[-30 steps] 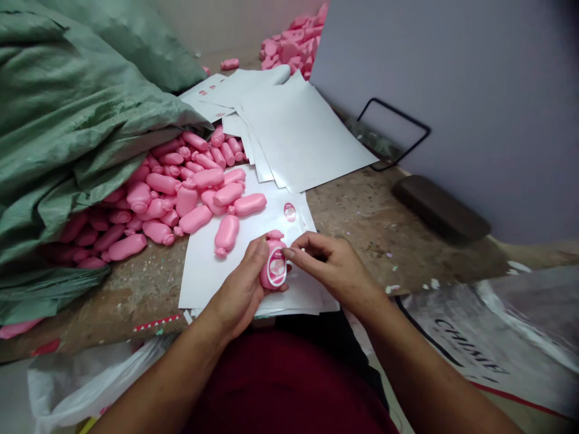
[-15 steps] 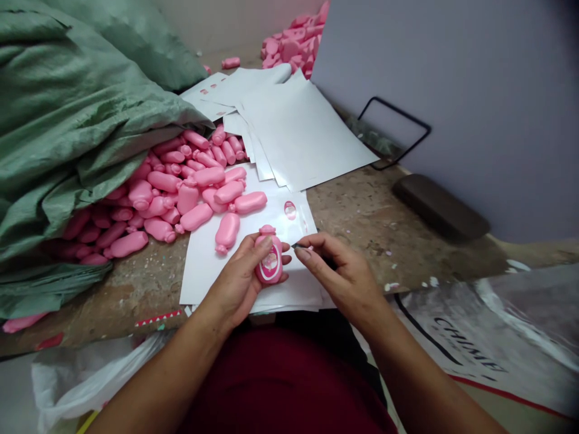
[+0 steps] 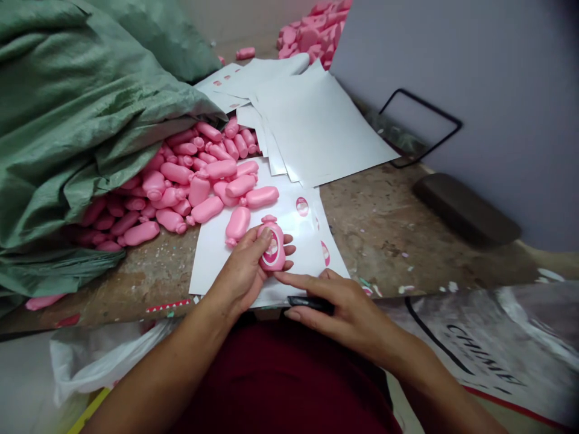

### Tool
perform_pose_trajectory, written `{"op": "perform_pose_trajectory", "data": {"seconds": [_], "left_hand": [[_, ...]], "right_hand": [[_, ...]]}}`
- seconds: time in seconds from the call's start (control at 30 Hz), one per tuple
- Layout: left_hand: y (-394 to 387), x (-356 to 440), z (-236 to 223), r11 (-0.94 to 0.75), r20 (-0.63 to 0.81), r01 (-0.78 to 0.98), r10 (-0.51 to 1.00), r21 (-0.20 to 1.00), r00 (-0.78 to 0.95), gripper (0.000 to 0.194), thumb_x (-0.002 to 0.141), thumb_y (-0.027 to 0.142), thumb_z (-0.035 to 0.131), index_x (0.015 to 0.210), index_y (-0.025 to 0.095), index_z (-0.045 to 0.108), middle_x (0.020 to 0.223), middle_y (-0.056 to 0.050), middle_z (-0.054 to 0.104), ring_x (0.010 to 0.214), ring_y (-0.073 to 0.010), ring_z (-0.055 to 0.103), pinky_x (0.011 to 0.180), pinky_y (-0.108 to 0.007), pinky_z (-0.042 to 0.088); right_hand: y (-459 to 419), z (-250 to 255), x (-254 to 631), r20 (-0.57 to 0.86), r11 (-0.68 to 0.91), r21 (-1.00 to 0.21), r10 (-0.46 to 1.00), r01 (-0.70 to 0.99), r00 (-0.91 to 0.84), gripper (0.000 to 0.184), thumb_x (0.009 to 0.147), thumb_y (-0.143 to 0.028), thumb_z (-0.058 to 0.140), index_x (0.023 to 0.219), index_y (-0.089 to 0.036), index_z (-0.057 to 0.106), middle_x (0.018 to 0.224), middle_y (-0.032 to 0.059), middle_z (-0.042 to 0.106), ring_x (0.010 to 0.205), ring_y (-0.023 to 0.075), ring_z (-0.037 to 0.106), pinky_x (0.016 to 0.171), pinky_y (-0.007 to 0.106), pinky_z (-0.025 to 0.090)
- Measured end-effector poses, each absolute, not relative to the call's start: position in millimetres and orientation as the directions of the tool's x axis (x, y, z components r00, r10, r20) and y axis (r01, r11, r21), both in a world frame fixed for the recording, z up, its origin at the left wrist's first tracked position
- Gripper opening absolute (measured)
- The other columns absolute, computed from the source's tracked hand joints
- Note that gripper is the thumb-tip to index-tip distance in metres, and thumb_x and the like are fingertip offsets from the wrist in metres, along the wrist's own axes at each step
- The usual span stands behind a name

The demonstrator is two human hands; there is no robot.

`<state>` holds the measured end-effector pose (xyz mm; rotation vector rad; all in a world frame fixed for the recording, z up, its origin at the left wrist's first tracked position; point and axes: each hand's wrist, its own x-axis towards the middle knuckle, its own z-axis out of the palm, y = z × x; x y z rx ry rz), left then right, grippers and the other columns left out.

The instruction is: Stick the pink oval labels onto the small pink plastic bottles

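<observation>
My left hand (image 3: 244, 274) is closed around a small pink bottle (image 3: 272, 244) with an oval label facing up, held just above a white sticker sheet (image 3: 212, 259). My right hand (image 3: 335, 301) lies lower, near the sheet's front edge, index finger stretched toward the bottle, the other fingers holding a thin dark tool (image 3: 312, 303). Two oval stickers (image 3: 302, 206) remain on the sheet to the right of the bottle.
A pile of pink bottles (image 3: 190, 181) spills from a green woven sack (image 3: 72, 120) at the left. Loose white sheets (image 3: 316, 126) lie beyond. More pink bottles (image 3: 312, 33) are heaped at the back. A grey board (image 3: 474, 90) stands right, a printed bag (image 3: 488, 349) beside me.
My right hand has drawn back from the bottle's label and dropped toward the sheet's front edge with the dark tool. The left hand keeps the bottle, lifted slightly up and right.
</observation>
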<state>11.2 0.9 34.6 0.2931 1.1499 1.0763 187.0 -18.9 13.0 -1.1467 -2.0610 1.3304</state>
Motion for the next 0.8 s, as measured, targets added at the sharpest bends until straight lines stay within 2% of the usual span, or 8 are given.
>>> {"op": "perform_pose_trajectory", "data": {"seconds": [0.1, 0.2, 0.27, 0.33, 0.47, 0.63, 0.7, 0.8], "left_hand": [[-0.6, 8.3, 32.8, 0.515, -0.601, -0.582, 0.797, 0.629, 0.055, 0.018, 0.099, 0.023, 0.048, 0.111, 0.014, 0.058, 0.096, -0.01, 0.071, 0.074, -0.0164, 0.069, 0.062, -0.027, 0.056], [-3.2, 4.4, 31.5, 0.553, -0.602, -0.612, 0.784, 0.566, 0.151, 0.026, 0.101, 0.03, 0.045, 0.115, 0.015, 0.06, 0.101, -0.012, 0.07, 0.076, -0.0171, 0.069, 0.065, -0.031, 0.058], [-5.5, 2.3, 31.6, 0.567, -0.596, -0.613, 0.781, 0.551, 0.187, 0.025, 0.099, 0.031, 0.049, 0.116, 0.016, 0.061, 0.104, -0.012, 0.068, 0.079, -0.0175, 0.068, 0.069, -0.033, 0.059], [-8.5, 1.1, 32.2, 0.573, -0.58, -0.588, 0.788, 0.571, 0.205, 0.025, 0.092, 0.023, 0.061, 0.117, 0.018, 0.061, 0.108, -0.01, 0.067, 0.086, -0.0182, 0.068, 0.074, -0.034, 0.058], [-15.5, 0.7, 33.3, 0.593, -0.541, -0.506, 0.798, 0.626, 0.266, 0.058, 0.074, 0.004, 0.074, 0.126, 0.023, 0.058, 0.115, -0.006, 0.064, 0.104, -0.0214, 0.067, 0.089, -0.034, 0.053], [-22.3, -0.4, 33.0, 0.56, -0.485, -0.47, 0.828, 0.682, 0.283, 0.071, 0.067, 0.004, 0.08, 0.131, 0.026, 0.057, 0.115, -0.006, 0.063, 0.111, -0.0202, 0.062, 0.103, -0.036, 0.045], [-23.1, -0.4, 32.3, 0.575, -0.489, -0.468, 0.818, 0.671, 0.304, 0.067, 0.07, 0.01, 0.081, 0.13, 0.029, 0.058, 0.117, -0.005, 0.062, 0.11, -0.0204, 0.062, 0.098, -0.036, 0.049], [-23.1, 1.6, 30.9, 0.576, -0.494, -0.503, 0.815, 0.644, 0.302, 0.047, 0.083, 0.025, 0.074, 0.128, 0.028, 0.061, 0.123, -0.007, 0.061, 0.106, -0.0198, 0.063, 0.086, -0.032, 0.054]], "right_hand": [[-13.6, 15.9, 190.4, -0.09, 0.066, -0.952, 0.872, 0.298, -0.48, 0.035, 0.086, -0.042, 0.069, 0.117, -0.029, 0.076, 0.108, 0.004, 0.078, 0.088, 0.0216, 0.07, 0.08, 0.032, 0.054], [-6.5, 16.9, 190.2, -0.078, 0.025, -0.962, 0.929, 0.271, -0.362, 0.028, 0.087, -0.043, 0.067, 0.107, -0.028, 0.078, 0.101, 0.0032, 0.078, 0.087, 0.0218, 0.07, 0.077, 0.032, 0.054], [-3.6, 16.1, 188.4, -0.068, 0.016, -0.965, 0.949, 0.26, -0.308, 0.026, 0.088, -0.043, 0.065, 0.102, -0.026, 0.078, 0.1, 0.0034, 0.078, 0.089, 0.0223, 0.07, 0.079, 0.033, 0.054], [-2.6, 15.1, 186.2, -0.069, -0.002, -0.97, 0.962, 0.244, -0.265, 0.025, 0.089, -0.045, 0.063, 0.098, -0.025, 0.076, 0.098, 0.0037, 0.077, 0.09, 0.0222, 0.069, 0.08, 0.033, 0.053], [-3.3, 13.8, 183.1, -0.079, -0.031, -0.978, 0.97, 0.204, -0.229, 0.027, 0.089, -0.049, 0.062, 0.093, -0.025, 0.074, 0.094, 0.0036, 0.075, 0.087, 0.0209, 0.067, 0.079, 0.032, 0.052], [-2.1, 11.7, 177.7, -0.086, -0.061, -0.985, 0.984, 0.158, -0.157, 0.029, 0.081, -0.05, 0.071, 0.094, -0.024, 0.069, 0.088, 0.0023, 0.071, 0.084, 0.0197, 0.065, 0.077, 0.032, 0.051], [-0.7, 11.6, 173.2, -0.069, -0.051, -0.99, 0.989, 0.13, -0.135, 0.029, 0.078, -0.047, 0.074, 0.094, -0.023, 0.067, 0.088, 0.0013, 0.07, 0.084, 0.0189, 0.064, 0.077, 0.031, 0.051], [-0.1, 12.7, 164.7, -0.051, -0.047, -0.998, 0.996, 0.046, -0.08, 0.023, 0.081, -0.042, 0.071, 0.093, -0.024, 0.063, 0.09, 0.0004, 0.068, 0.084, 0.0169, 0.062, 0.078, 0.03, 0.05]]}}
